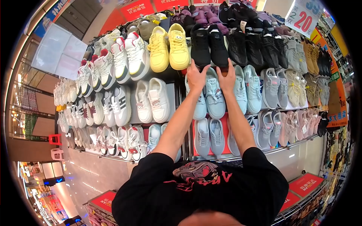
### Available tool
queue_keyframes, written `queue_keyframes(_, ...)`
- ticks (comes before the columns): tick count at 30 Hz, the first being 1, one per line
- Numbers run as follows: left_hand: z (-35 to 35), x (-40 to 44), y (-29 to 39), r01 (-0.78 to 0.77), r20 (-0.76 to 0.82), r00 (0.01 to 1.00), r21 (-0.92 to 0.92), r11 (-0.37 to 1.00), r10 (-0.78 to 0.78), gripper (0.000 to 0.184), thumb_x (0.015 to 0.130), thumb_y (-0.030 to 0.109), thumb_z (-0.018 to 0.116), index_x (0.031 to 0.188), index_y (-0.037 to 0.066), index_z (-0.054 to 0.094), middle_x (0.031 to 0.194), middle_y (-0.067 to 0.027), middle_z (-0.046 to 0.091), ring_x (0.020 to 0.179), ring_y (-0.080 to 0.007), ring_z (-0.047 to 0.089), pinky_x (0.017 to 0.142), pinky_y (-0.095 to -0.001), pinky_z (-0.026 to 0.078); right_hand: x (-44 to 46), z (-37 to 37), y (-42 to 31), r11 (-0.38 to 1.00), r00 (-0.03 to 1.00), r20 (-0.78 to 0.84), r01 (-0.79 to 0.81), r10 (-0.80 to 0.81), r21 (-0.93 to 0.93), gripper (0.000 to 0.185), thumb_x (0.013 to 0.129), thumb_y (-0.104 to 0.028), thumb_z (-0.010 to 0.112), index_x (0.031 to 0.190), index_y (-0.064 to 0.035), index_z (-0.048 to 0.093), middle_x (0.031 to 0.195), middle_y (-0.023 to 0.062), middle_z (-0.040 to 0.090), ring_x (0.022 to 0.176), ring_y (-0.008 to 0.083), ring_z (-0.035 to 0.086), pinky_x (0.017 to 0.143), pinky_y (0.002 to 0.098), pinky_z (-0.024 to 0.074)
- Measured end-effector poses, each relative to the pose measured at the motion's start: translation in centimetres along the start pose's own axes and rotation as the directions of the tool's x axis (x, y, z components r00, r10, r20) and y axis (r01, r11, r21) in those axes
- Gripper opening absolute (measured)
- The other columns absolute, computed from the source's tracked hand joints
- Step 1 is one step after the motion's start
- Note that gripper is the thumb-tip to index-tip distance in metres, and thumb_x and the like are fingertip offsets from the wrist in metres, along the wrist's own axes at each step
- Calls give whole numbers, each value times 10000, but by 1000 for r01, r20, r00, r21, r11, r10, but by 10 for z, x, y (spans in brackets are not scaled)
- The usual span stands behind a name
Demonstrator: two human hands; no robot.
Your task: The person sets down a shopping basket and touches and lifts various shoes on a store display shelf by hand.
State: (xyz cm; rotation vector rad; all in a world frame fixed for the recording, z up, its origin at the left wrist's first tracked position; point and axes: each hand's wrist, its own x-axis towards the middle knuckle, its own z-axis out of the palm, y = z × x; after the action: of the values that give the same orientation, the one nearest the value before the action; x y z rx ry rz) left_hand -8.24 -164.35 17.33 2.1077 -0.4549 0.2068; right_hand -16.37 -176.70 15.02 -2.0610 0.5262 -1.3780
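Observation:
A pair of black sneakers point(200, 47) stands on the top tier, toes pointing toward me. My left hand point(197, 78) is at the toe of the left shoe, fingers along its outer side and thumb below the toe. At the other shoe's toe, my right hand point(227, 80) takes hold in the same way from the right. Part of the fingers is hidden behind the shoes. Under my hands are light blue sneakers point(215, 98) on the middle tier. Yellow sneakers point(179, 49) sit just left of the black pair.
White sneakers point(135, 56) fill the left of the tiered rack, with black shoes point(253, 49) at upper right. Grey sneakers point(217, 137) rest on the lowest tier. A price sign point(303, 19) hangs at upper right. Red-topped racks point(307, 184) stand behind me.

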Motion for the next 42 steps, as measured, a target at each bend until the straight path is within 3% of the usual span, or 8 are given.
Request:
queue_keyframes(1, 0, 1, 0, 16, -20, 1000, -11, 1000, -16, 893, 821, 515, 788, 1400, -99, 494, 1124, -298, 651, 1077, -455, 619, 928, -472, 504, -7, -8, -8, 976, 978, 78, -200, 193, 91, 546, 867, -180, 748, 1370, -66, 570, 1045, 171, 624, 914, 331, 632, 792, 397, 523)
queue_keyframes(6, -3, -1, 5, 20, -53, 998, -2, 1000, -20, 895, 796, 546, 798, 1376, -77, 521, 1168, -313, 636, 1098, -470, 611, 943, -488, 498, -96, -83, -67, 981, 981, 163, -130, 105, 146, 441, 808, -52, 724, 1234, -28, 610, 984, 134, 598, 822, 284, 579, 712, 368, 493)
queue_keyframes(10, -9, -3, 9, 20, -26, 999, -109, 994, -23, 904, 796, 515, 815, 1398, -75, 486, 1256, -321, 595, 1162, -457, 583, 997, -464, 474, -184, -138, -88, 985, 925, 341, -174, 169, -15, 439, 782, -50, 721, 1207, -18, 615, 1178, 169, 598, 1034, 339, 589, 842, 403, 504)
queue_keyframes(14, -31, -33, 7, -122, -39, 993, -304, 945, 115, 755, 830, 351, 809, 1377, -49, 475, 1247, -271, 531, 1134, -435, 548, 1008, -470, 440, -243, -166, -96, 971, 900, 372, -182, 229, -156, 450, 767, -80, 731, 1197, -6, 621, 1365, 219, 535, 1229, 410, 535, 1026, 462, 457)
queue_keyframes(16, -49, -82, -5, -439, -210, 884, -66, 896, 418, 628, 819, 223, 803, 1305, -43, 508, 1134, -189, 513, 1041, -332, 552, 898, -414, 475, -268, -183, -99, 955, 877, 386, -228, 287, -191, 519, 749, -113, 758, 1233, -6, 602, 1365, 236, 523, 1245, 427, 519, 1059, 485, 434)
queue_keyframes(23, -96, -308, -82, -113, 225, 967, -38, 993, 119, 923, 736, 317, 839, 1470, 19, 364, 1353, -261, 389, 1300, -437, 373, 1107, -541, 308, -323, -203, -94, 856, 787, 419, -253, 453, -450, 970, 691, -213, 836, 1508, -17, 352, 1382, 272, 491, 1270, 470, 489, 1068, 516, 419)
queue_keyframes(27, -108, -339, -104, -75, 468, 877, -90, 993, 108, 1150, 684, 367, 886, 1560, 19, 226, 1419, -306, 363, 1316, -471, 378, 1131, -528, 316, -330, -200, -89, 835, 775, 383, -320, 503, -448, 934, 706, -191, 836, 1491, -9, 362, 1408, 303, 479, 1298, 485, 470, 1097, 512, 397)
queue_keyframes(42, -114, -346, -120, -24, 576, 816, -46, 999, 47, 1271, 642, 361, 925, 1563, -46, 150, 1491, -307, 323, 1353, -474, 372, 1160, -472, 330, -321, -197, -65, 911, 811, 422, -318, 405, -263, 938, 611, -135, 861, 1462, -15, 485, 1268, 266, 651, 1174, 415, 630, 1011, 437, 490)
